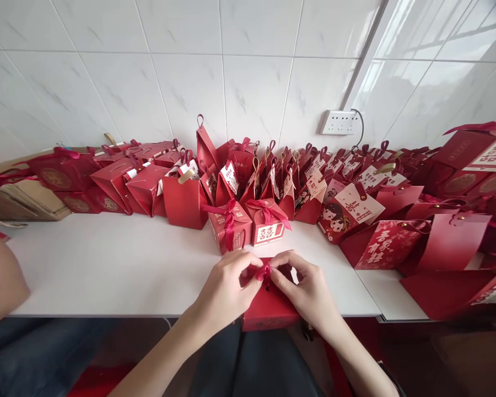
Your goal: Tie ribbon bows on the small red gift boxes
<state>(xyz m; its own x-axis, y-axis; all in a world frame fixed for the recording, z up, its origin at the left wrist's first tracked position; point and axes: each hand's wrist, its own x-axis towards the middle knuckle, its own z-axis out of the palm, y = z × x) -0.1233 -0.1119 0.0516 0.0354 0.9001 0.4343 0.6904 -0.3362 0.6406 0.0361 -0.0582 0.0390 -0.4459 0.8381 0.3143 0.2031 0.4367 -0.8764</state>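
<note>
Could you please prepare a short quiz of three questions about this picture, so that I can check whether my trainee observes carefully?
1. What are the left hand and the right hand both pinching?

2. True or false: the socket panel is fixed on the tiled wall.

3. Of the two ribbon-tied boxes just beyond the hands, which one shows a large white label towards the person?
a) the left one
b) the right one
c) both

Key:
1. The ribbon at the top of the red box.
2. True.
3. b
</note>
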